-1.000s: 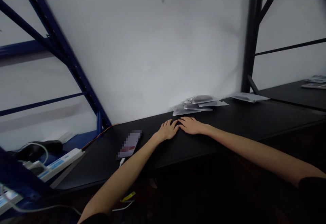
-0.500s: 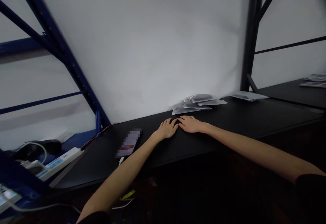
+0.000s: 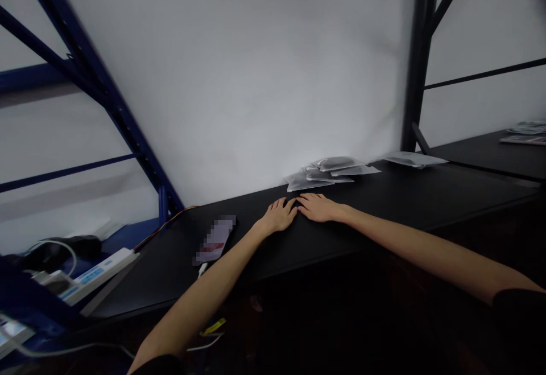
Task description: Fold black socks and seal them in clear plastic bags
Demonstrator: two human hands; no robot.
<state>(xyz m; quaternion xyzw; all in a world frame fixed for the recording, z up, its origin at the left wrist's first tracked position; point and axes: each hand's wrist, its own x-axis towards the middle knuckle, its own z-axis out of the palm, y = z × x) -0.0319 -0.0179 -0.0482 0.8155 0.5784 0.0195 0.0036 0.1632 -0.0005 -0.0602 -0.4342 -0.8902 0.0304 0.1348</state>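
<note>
Left hand point(image 3: 278, 217) and right hand point(image 3: 318, 208) palms-down on black tabletop point(image 3: 311, 244), fingers nearly meeting. From them: translucent bags point(image 3: 339, 164), piled, one o'clock; phone point(image 3: 216, 239), eight o'clock.

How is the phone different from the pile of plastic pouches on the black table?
The phone is one flat thing; the pile of plastic pouches is several, overlapping. The phone has a dark edge and a grayish-purple screen with a reddish patch; the pouches look cloudy white. The phone has a white cable at its near end; the pouches show none. Both lie on the black table.
</note>
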